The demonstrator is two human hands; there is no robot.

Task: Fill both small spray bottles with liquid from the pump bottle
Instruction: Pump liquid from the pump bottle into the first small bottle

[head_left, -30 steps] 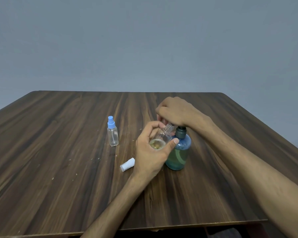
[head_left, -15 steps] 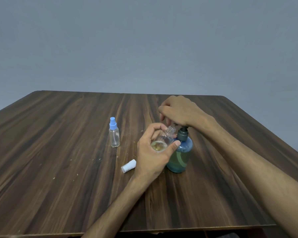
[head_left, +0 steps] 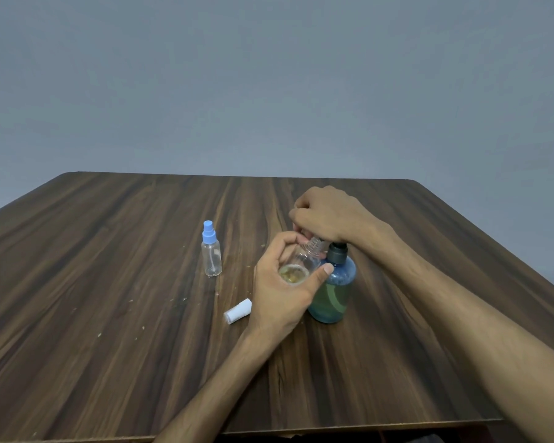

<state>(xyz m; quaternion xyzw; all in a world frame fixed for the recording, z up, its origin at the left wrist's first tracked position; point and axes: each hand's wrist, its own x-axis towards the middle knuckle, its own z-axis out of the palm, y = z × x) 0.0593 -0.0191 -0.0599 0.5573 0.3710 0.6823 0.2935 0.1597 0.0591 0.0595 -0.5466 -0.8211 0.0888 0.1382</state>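
Two hands work at the pump bottle (head_left: 333, 289), which stands upright on the tabletop (head_left: 109, 314) right of centre. The left hand (head_left: 285, 292) grips an uncapped small spray bottle (head_left: 301, 263), fingers (head_left: 325, 270) curled round its clear body; the bottle is tilted, its threaded neck pointing up and right under the right hand, just beside the pump collar. A shallow pool of yellowish liquid lies in its lower end. The right hand (head_left: 330, 215) sits on top of the pump, fingers curled downward over the pump head.

Compared with the frame half a second earlier, the arrangement is essentially unchanged — both hands remain in the same grip and the liquid level in the held bottle looks about the same. The right hand appears slightly lower on the pump, though the difference is small.

The second small spray bottle (head_left: 211, 251), capped in blue and clear, stands upright to the left, well apart from the hands. A white cap (head_left: 237, 311) lies on its side near the left wrist.

Hidden or unclear — the pump head and spout are fully covered by the right hand, so whether liquid is flowing into the neck cannot be determined. The right forearm is cut off at the frame edge.
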